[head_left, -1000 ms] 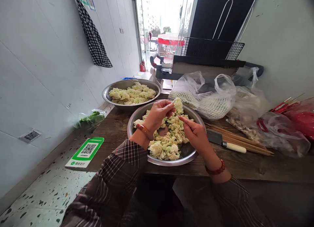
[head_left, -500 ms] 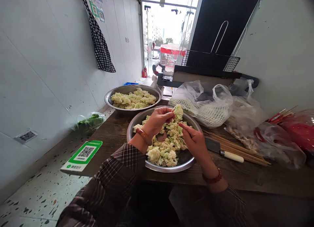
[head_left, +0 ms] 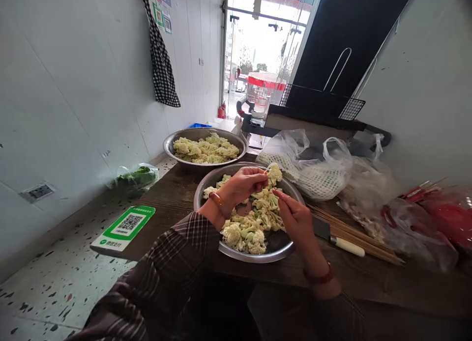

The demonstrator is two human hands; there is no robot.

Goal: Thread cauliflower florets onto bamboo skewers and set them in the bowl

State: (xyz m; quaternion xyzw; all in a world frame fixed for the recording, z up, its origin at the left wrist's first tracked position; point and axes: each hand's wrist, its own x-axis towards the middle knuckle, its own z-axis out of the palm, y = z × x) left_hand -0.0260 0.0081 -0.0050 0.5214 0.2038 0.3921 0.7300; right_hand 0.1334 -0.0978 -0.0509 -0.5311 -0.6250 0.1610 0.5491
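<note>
Above a metal basin (head_left: 210,247) of cut cauliflower (head_left: 245,235), my left hand (head_left: 245,186) pinches a pale cauliflower floret (head_left: 274,174) at its fingertips. My right hand (head_left: 297,215) is closed just below that floret, thumb and finger pressed together. Whatever thin thing it may pinch is too small to make out. Right of the basin lie a bundle of thin bamboo skewers (head_left: 368,238) and a knife with a pale handle (head_left: 348,245).
A second basin (head_left: 168,147) of cauliflower stands behind on the left. Plastic bags (head_left: 320,171) fill the table's back right, with red bags (head_left: 448,215) beyond. A green QR-code card (head_left: 127,228) lies at the left corner. Bagged greens (head_left: 136,176) lie by the wall.
The view has shifted a little, so the scene sits slightly lower and mostly further right. Both hands keep nearly the same pose, with the floret still in my left hand.
</note>
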